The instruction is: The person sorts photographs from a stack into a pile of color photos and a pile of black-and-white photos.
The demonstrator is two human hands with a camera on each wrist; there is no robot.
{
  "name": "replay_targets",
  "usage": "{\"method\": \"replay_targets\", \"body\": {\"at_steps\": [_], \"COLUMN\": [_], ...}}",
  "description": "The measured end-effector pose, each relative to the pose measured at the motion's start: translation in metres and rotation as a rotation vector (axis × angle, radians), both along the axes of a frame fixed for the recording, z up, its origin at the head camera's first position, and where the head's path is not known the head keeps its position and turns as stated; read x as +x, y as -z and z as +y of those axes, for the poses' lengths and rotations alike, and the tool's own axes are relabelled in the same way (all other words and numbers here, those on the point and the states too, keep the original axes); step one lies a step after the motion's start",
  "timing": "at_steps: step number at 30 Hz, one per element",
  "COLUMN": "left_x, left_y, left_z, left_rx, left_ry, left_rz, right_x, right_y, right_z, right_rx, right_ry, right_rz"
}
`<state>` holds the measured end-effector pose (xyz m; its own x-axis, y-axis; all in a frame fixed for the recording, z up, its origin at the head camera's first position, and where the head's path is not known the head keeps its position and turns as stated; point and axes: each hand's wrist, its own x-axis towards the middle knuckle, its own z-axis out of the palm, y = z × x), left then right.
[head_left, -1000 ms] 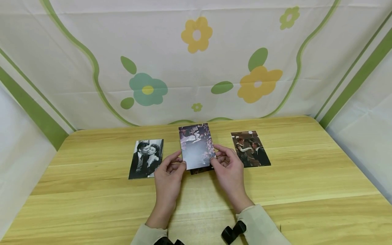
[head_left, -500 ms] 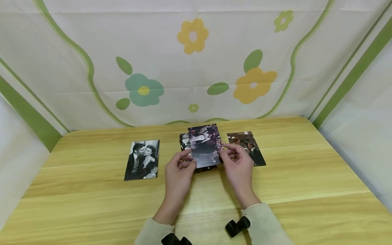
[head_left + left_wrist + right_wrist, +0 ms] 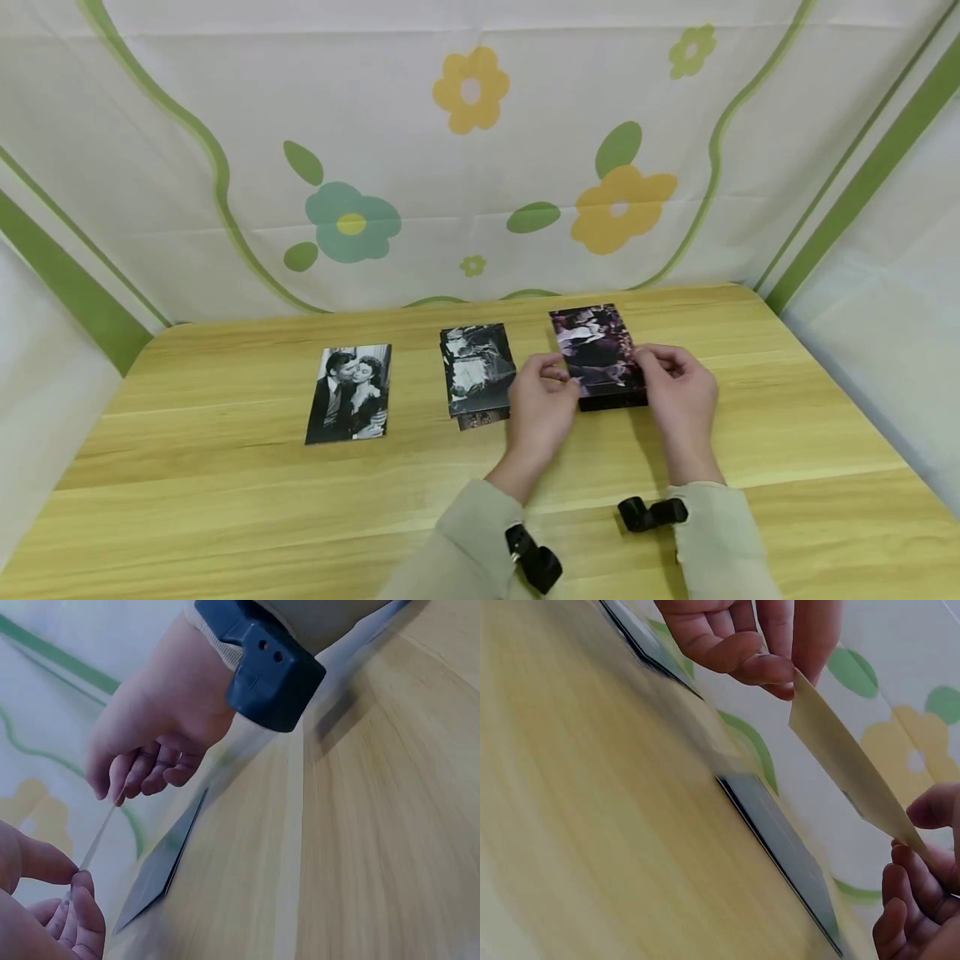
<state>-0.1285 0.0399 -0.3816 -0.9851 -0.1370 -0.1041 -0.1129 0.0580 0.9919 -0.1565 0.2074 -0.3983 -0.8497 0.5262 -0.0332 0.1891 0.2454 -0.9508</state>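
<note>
My left hand (image 3: 542, 407) pinches the near left corner of a photo (image 3: 596, 350), a dark purple print of figures. At its right edge my right hand (image 3: 677, 393) pinches it between thumb and fingers. The right wrist view shows the photo's pale back (image 3: 847, 761), raised and tilted above the table. Below it lies another stack of photos (image 3: 611, 402), mostly covered. To the left is a black-and-white photo pile (image 3: 477, 367), slightly uneven, with a dark print poking out at its near edge. Farther left lies a black-and-white photo of a couple (image 3: 349, 393).
The wooden table (image 3: 225, 500) spreads around the photos. A white cloth backdrop (image 3: 420, 150) with printed flowers stands behind its far edge, and more white cloth hangs at both sides. Black wrist-worn devices (image 3: 534, 560) sit on the sleeves.
Both hands have carried the purple photo rightward, from over the middle pile to above the right-hand one. The middle pile is now uncovered; the couple photo stays put.
</note>
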Motion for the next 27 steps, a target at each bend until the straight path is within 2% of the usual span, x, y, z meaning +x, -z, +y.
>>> {"method": "replay_targets", "body": {"at_steps": [4, 7, 16, 21, 27], "left_x": [-0.004, -0.007, -0.015, -0.017, -0.016], "left_y": [-0.001, -0.001, 0.008, 0.009, 0.01], "left_z": [0.018, 0.022, 0.016, 0.014, 0.01], "left_rx": [-0.014, -0.029, -0.096, -0.164, -0.229], "left_ry": [0.035, 0.041, 0.061, 0.103, 0.153], "left_rz": [-0.008, -0.015, -0.071, -0.111, -0.116], "right_x": [0.0, 0.0, 0.0, 0.0, -0.001], "right_y": [0.002, 0.004, 0.011, 0.013, 0.014], "right_z": [0.017, 0.021, 0.018, 0.016, 0.015], "right_rx": [-0.022, -0.015, 0.147, 0.204, 0.281], "right_ry": [0.042, 0.042, -0.011, -0.031, -0.071], "right_rz": [-0.039, -0.067, -0.154, -0.188, -0.214]}}
